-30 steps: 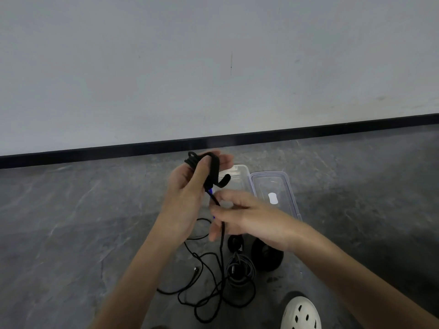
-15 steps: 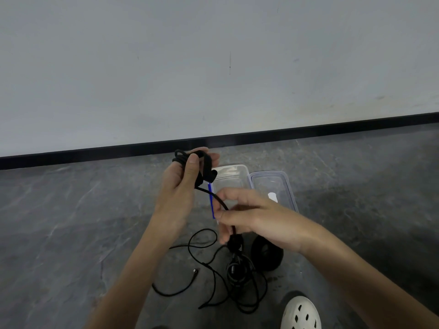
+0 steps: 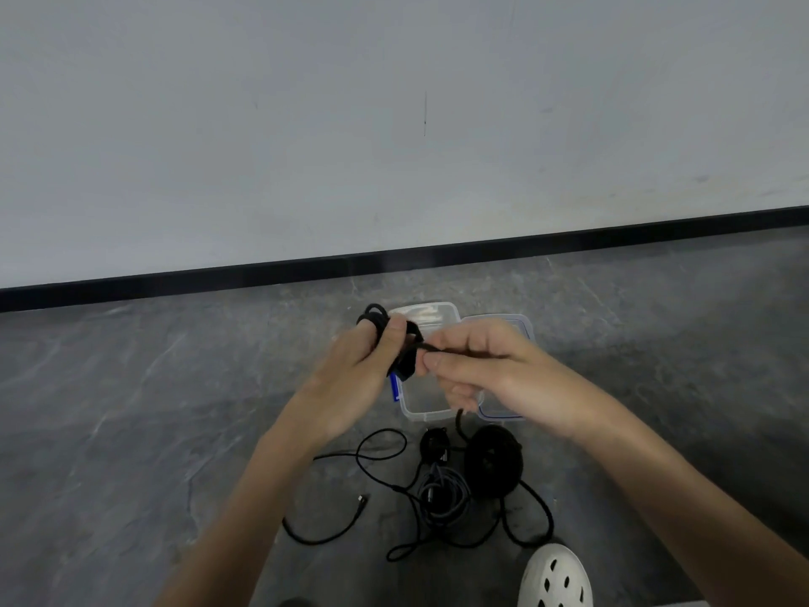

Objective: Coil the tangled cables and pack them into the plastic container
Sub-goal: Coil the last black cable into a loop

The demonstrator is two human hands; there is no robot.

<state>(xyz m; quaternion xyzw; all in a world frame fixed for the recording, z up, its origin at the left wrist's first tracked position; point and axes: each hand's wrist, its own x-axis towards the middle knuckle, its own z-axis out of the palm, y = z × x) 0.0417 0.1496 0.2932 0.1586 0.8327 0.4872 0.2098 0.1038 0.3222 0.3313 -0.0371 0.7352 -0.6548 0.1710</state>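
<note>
Winding is best done under light tension: the coil (image 3: 374, 313) is gripped in the curled fingers of the left hand (image 3: 350, 383), over the plastic container (image 3: 427, 417), and the free strand (image 3: 422, 346) is pinched by the right hand (image 3: 490, 370); snags in the floor tangle (image 3: 437, 497) should be eased out.

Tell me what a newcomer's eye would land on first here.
The two hands at centre: the left hand grips a small coil of black cable while the right hand pinches its loose strand. Just behind them sits the open clear plastic container on the grey floor, and nearer the camera a tangle of black and grey cables lies loose beside a white perforated shoe.
</note>
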